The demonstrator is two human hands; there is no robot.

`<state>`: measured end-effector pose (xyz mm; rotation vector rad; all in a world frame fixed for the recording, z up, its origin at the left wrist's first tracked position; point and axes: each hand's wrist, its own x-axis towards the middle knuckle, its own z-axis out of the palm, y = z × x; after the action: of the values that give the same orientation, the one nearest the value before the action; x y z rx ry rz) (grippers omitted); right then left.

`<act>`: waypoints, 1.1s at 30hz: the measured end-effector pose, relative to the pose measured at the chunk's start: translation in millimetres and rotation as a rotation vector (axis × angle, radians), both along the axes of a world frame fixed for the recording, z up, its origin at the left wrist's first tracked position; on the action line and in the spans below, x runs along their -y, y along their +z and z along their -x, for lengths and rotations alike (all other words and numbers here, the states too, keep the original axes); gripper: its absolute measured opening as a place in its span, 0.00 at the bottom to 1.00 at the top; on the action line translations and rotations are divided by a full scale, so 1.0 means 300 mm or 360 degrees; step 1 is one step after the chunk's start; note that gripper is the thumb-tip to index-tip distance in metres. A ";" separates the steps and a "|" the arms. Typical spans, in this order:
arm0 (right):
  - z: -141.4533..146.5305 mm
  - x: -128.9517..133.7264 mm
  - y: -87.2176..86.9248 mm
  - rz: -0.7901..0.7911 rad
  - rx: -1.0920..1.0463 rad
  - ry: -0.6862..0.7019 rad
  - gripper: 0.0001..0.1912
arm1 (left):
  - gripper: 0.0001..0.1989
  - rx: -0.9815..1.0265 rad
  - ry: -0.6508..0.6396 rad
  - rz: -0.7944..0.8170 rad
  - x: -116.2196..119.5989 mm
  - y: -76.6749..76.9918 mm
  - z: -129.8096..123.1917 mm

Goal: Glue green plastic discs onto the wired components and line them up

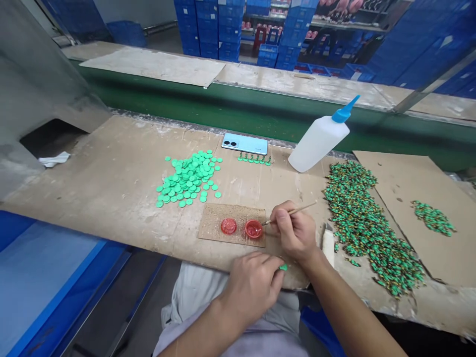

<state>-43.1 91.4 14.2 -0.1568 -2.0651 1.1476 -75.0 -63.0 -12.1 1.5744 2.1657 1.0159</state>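
Note:
My right hand (292,231) pinches a thin wooden brush (292,213), whose tip reaches into a small red dish (253,229) of red liquid. A second red dish (228,226) stands beside it on a cork board (232,224). My left hand (251,290) rests near the bench's front edge, its fingertips holding a small green piece (283,267). Behind the board lies a loose pile of flat green discs (188,181). To the right of my right hand spreads a large heap of green-and-black pieces (372,230).
A white glue bottle with a blue nozzle (319,139) and a pale blue phone (244,144) lie at the bench's back, near a short row of small green pieces (255,158). Cardboard (401,183) holds more pieces at right. Blue crates are stacked beyond the green-sided conveyor (238,111).

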 end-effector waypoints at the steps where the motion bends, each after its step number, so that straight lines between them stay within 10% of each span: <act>1: 0.003 0.004 -0.010 -0.0051 0.0027 -0.0007 0.17 | 0.02 -0.0012 -0.0002 -0.0002 0.000 0.000 -0.001; 33: 0.029 0.025 -0.016 -0.0427 0.0047 0.0076 0.19 | 0.04 -0.0042 0.0010 -0.0102 -0.002 -0.018 -0.004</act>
<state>-52.0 84.0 9.4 0.0060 -2.2364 0.8886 -73.9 -62.4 -17.4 1.6188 2.1773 1.0830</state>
